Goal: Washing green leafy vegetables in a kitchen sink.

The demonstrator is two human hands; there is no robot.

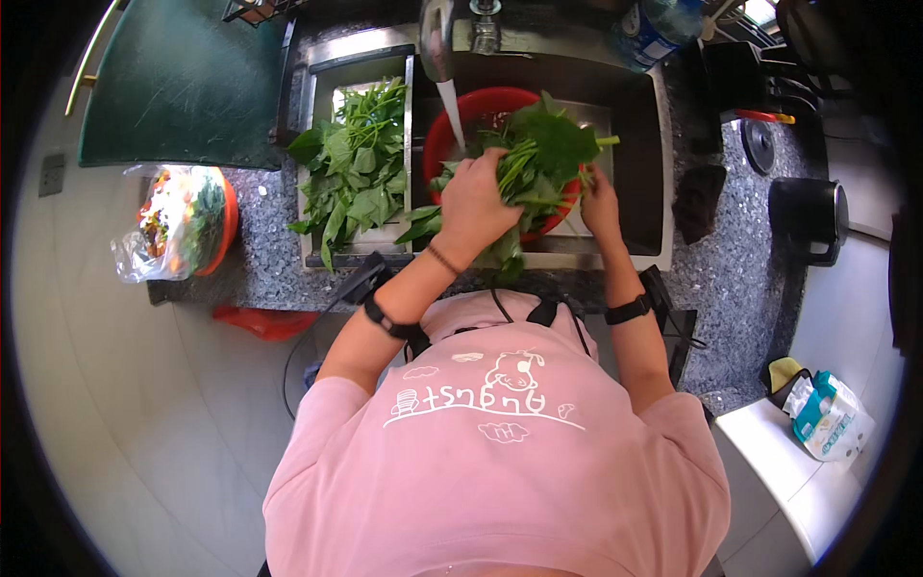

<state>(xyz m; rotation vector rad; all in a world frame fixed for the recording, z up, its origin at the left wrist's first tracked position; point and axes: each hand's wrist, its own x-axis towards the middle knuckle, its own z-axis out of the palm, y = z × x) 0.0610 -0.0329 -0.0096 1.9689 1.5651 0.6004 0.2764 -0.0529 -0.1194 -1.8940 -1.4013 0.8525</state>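
Note:
My left hand [477,205] grips a bunch of leafy greens [537,144] over a red plastic basin [436,148] in the sink. The fingers of my right hand [600,205] pinch stems at the bunch's right side, with the fingertips partly hidden by leaves. Leaves hang over the basin's front rim. Water [452,115] runs from the metal faucet [437,40] into the basin, just beyond my left hand. More leafy greens [360,169] are heaped in the smaller left sink compartment [393,234].
A dark green panel [184,79] stands at the upper left. Below it, an orange-red bowl [229,220] holds vegetables under clear plastic. A plastic bottle [652,36] is behind the sink. On the right counter [735,288] are a black lid [758,146] and a black pitcher-like vessel [807,220].

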